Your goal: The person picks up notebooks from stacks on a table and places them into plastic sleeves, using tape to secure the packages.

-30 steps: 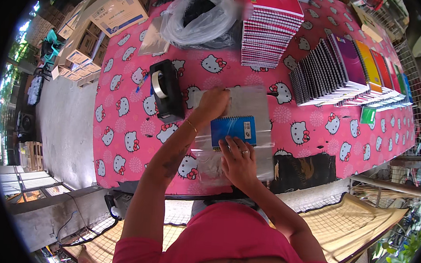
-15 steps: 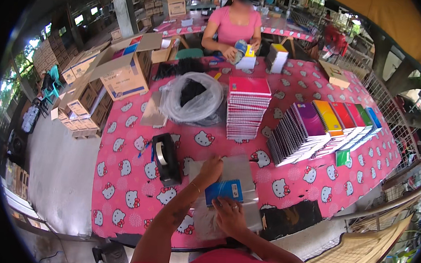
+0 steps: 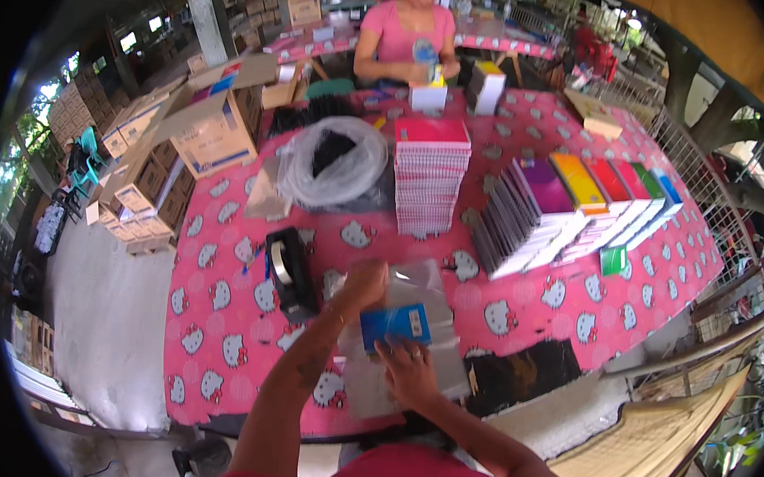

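Observation:
A small blue notebook (image 3: 397,324) lies partly inside a clear plastic sleeve (image 3: 414,286) on a stack of clear sleeves at the near edge of the pink patterned table (image 3: 229,299). My left hand (image 3: 363,285) pinches the sleeve's upper left corner. My right hand (image 3: 407,369) rests just below the notebook, fingers spread against its lower edge and the sleeve stack.
A black tape dispenser (image 3: 291,272) stands left of my hands. Behind are a clear bag of dark items (image 3: 334,163), a tall pile of pink notebooks (image 3: 430,173) and rows of coloured notebooks (image 3: 576,207). Cardboard boxes (image 3: 205,127) crowd the left. A person (image 3: 405,32) works at the far side.
The view has tilted up, bringing the far table and the other person into sight. My hands stay on the blue notebook and its sleeve.

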Tool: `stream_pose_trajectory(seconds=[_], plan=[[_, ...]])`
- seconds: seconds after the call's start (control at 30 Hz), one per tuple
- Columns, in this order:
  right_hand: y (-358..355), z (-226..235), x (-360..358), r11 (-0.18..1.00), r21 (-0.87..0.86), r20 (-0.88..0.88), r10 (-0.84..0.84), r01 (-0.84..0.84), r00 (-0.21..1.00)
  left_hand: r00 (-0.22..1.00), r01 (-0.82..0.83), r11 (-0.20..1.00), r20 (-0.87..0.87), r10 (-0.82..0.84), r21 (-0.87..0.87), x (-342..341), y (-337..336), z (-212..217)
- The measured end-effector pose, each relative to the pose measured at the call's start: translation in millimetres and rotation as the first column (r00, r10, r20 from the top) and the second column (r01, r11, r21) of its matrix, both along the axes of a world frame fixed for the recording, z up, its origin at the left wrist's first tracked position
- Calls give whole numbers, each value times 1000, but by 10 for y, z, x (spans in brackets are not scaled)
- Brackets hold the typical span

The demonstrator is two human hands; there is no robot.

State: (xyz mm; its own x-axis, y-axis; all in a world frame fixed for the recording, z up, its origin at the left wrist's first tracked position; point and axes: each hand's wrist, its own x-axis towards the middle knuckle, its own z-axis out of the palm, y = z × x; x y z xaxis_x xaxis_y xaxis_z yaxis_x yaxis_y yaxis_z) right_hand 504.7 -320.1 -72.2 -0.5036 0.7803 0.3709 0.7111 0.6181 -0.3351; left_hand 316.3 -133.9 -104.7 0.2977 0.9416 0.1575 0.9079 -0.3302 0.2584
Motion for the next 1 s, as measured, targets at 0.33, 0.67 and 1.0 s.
stream_pose_trajectory(seconds=[0.33,0.67,1.0], plan=[[19,-92,13,998,63,-23,9,-8,1000,999,-1,986,-42,8,169,148,-179,325],[95,-92,58,994,102,-14,50,-48,999,999,21,911,13,-30,412,252,-487,598],[166,-88,55,987,102,-11,123,-121,992,995,39,980,-100,-19,194,283,-1120,773]])
